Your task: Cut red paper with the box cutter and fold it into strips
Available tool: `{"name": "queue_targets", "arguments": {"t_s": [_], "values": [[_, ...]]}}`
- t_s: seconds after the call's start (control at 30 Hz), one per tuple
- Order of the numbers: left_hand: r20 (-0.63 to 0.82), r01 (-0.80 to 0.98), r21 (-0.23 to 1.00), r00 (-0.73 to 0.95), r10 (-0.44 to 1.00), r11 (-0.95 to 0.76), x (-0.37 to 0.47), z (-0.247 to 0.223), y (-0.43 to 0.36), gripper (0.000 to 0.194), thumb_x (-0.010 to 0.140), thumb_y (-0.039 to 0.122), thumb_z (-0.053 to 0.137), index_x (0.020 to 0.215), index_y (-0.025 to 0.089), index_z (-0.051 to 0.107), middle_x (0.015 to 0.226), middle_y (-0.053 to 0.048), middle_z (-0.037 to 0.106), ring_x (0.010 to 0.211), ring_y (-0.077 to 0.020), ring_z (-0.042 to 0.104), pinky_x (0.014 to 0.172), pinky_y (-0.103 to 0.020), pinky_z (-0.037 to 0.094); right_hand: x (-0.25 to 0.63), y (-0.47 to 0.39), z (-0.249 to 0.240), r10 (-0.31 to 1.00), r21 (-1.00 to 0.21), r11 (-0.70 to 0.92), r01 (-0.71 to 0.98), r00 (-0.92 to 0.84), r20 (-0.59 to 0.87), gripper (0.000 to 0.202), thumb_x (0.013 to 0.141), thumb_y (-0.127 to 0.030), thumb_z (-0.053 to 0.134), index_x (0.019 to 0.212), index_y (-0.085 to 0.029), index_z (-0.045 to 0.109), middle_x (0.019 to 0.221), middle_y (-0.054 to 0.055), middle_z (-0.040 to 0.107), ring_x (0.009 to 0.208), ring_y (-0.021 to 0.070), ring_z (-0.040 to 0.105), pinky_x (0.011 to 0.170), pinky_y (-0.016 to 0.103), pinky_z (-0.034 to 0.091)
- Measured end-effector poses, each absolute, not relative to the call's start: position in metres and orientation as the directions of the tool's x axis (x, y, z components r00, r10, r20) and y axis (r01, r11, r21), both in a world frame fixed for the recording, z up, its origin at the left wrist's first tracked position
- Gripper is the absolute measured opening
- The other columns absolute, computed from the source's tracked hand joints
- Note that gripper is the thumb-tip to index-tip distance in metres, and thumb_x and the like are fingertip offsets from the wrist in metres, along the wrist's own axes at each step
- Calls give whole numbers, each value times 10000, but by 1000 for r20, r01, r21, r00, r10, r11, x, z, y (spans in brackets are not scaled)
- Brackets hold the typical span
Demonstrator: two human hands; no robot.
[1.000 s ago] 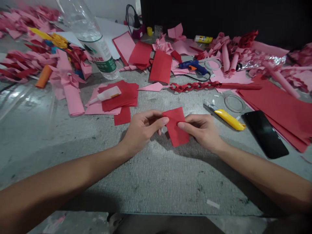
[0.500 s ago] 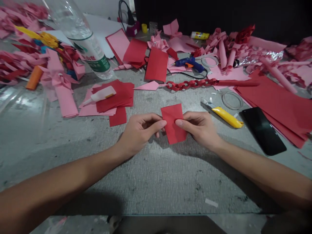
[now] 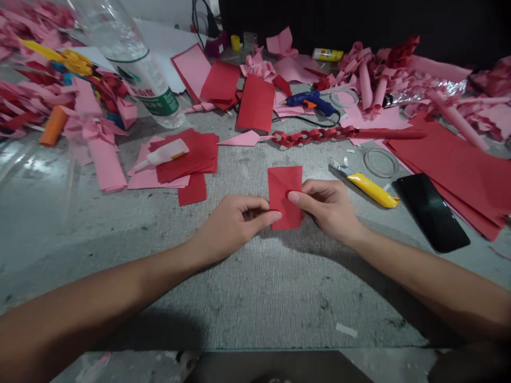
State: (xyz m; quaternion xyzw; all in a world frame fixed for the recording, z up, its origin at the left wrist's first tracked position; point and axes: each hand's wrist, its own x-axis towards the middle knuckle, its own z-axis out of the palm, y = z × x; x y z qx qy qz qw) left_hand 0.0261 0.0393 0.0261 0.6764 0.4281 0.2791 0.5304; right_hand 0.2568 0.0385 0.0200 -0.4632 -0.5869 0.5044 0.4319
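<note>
A small red paper rectangle [image 3: 284, 181] is held upright above the grey table [image 3: 279, 298]. My left hand [image 3: 239, 223] pinches its lower left edge between thumb and fingers. On the right edge, a little higher up, my right hand [image 3: 327, 205] grips it with the thumb on the front. Fingers behind the paper are partly hidden. Left of the hands lies a stack of red paper pieces [image 3: 199, 154] over pink ones, with a white tube [image 3: 167, 152] on top. To the right are a yellow cutter [image 3: 373, 190] and a black phone [image 3: 433, 213].
A red paper chain [image 3: 315, 136] runs across behind the hands, below a blue glue gun [image 3: 313, 101]. A water bottle [image 3: 147, 80] stands back left beside pink paper flowers [image 3: 96, 133]. Large red sheets [image 3: 459, 170] and a tape ring [image 3: 381, 162] are at right.
The red paper has turned to nearly straight upright. My left hand has shifted down and slightly right along its edge, while my right hand has barely moved.
</note>
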Motion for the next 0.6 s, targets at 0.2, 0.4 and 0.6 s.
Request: {"name": "queue_targets", "arguments": {"t_s": [0.2,0.4,0.6], "values": [[-35,274,957,442,896,-98,26,26,38,368,1004,407,706,691,217,674,615,34,573,589,-113,463,572,-285,371,257,39,24,957,-979,87,187,-289,30,467,939,-583,822,686,-205,716,587,-25,625,549,112,515,532,280,381],[27,237,965,339,940,-113,25,25,36,373,999,439,727,702,222,662,614,29,522,575,-120,439,543,-293,344,257,39,26,911,-980,78,184,-412,-5,480,962,-579,796,681,-196,726,639,5,700,593,128,585,584,282,441],[24,172,980,398,917,-100,25,20,36,190,996,417,755,948,244,816,852,-9,764,774,-164,673,709,-297,518,259,37,22,865,-984,75,163,-501,-17,378,997,-505,776,809,-178,806,667,16,734,590,136,626,562,274,458]]}}
